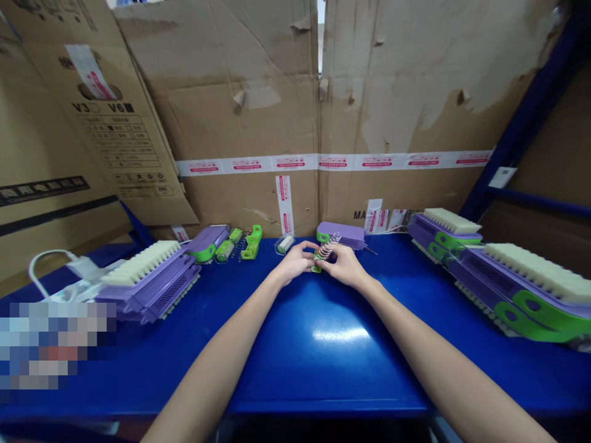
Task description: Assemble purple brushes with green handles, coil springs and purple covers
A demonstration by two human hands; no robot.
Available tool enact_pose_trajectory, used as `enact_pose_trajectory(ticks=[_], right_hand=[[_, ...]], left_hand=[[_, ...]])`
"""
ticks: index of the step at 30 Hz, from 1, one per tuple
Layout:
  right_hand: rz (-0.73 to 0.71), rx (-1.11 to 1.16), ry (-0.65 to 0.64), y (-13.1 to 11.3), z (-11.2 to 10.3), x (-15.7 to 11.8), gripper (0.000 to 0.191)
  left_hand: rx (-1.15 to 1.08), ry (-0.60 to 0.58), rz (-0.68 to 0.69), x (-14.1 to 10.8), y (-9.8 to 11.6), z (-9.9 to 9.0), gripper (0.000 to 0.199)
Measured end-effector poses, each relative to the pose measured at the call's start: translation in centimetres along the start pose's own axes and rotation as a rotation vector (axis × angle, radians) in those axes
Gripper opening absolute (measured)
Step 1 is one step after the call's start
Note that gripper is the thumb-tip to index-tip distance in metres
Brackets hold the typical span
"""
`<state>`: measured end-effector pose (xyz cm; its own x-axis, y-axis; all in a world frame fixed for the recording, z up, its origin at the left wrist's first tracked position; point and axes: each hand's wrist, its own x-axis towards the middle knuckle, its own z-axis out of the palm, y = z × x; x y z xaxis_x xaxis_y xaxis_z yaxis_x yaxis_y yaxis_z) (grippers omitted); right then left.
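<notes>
My left hand [297, 264] and my right hand [344, 263] meet over the blue table, with fingers bent around a small green plastic part [316, 269]. A shiny coil spring [329, 247] slants up from between them, its lower end at the fingers of my right hand. The left fingertips press on the green part, whose shape is mostly covered by the hands. Just behind them lies a purple plastic housing [348, 234] with a green end. Left of my left hand rests a small clear case with a pale insert [284, 244].
At the left stand purple units with cream bristles [143, 264], beside a white cable [39, 261]. Green parts [252, 242] and small springs [237, 248] lie at the back left. More bristled purple units [540, 271] are stacked on the right. Cardboard [249, 123] walls the back.
</notes>
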<state>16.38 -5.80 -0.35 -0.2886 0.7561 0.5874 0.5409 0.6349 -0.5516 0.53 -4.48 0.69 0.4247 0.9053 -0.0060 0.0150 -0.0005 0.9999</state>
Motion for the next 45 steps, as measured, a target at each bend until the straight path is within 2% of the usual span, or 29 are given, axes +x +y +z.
enact_pose_trajectory(ticks=[4,9,13,17,22,25,29,35,39,45], right_hand=[[0.165,0.154,-0.01,0.07,-0.16,0.11,0.012],[0.214,0.394,-0.057,0.43,-0.06,0.36,0.019],[0.265,0.476,-0.055,0.62,0.05,0.45,0.024],[0.275,0.423,-0.074,0.65,0.01,0.41,0.021],[0.146,0.312,-0.094,0.5,0.05,0.09,0.029],[0.082,0.228,-0.112,0.34,0.12,-0.09,0.026],[0.094,0.19,-0.069,0.27,0.1,-0.09,0.02],[0.171,0.24,-0.081,0.64,0.1,0.03,0.02],[0.137,0.215,-0.067,0.71,0.15,0.17,0.016],[0.096,0.151,-0.01,0.78,0.24,0.44,0.013]], left_hand=[[-0.017,0.037,-0.008,0.01,0.06,0.34,0.037],[0.02,0.057,-0.016,-0.15,0.23,0.28,0.037],[0.027,0.055,-0.028,-0.33,0.53,0.5,0.036],[0.041,0.109,-0.058,-0.22,0.48,0.58,0.036],[0.056,0.146,-0.035,-0.02,0.12,0.37,0.035],[0.046,0.114,-0.015,-0.03,0.03,0.36,0.032],[0.019,0.055,-0.016,-0.1,0.08,0.29,0.03],[0.029,-0.011,-0.026,-0.11,0.04,-0.08,0.039],[0.035,-0.049,-0.016,0.02,-0.03,-0.2,0.039],[0.003,-0.104,0.011,0.25,0.07,-0.34,0.049]])
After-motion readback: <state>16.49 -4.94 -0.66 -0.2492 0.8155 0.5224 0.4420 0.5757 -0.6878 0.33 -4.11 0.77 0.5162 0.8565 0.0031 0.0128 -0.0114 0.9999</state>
